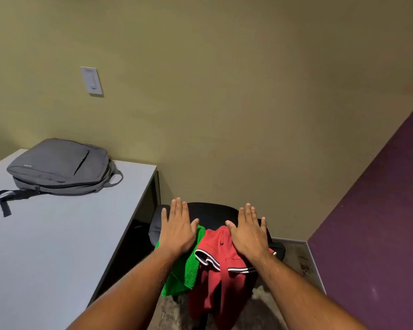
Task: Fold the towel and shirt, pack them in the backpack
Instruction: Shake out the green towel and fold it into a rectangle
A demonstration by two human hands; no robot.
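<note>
A green towel [185, 270] and a red shirt [218, 282] with a striped collar hang side by side over a black chair [210, 211]. My left hand [177, 227] is flat with straight fingers over the towel's upper end. My right hand [248, 231] is also flat, over the shirt's upper part. Neither hand grips anything. Whether the palms touch the cloth cannot be told. A grey backpack [60, 166] lies flat on the white table [45, 246] to the left, its zipper looking closed.
The table's right edge stands close beside the chair. An olive wall with a light switch [91, 80] rises behind. A purple wall [379, 222] closes the right side. Carpet [293, 256] shows below the chair.
</note>
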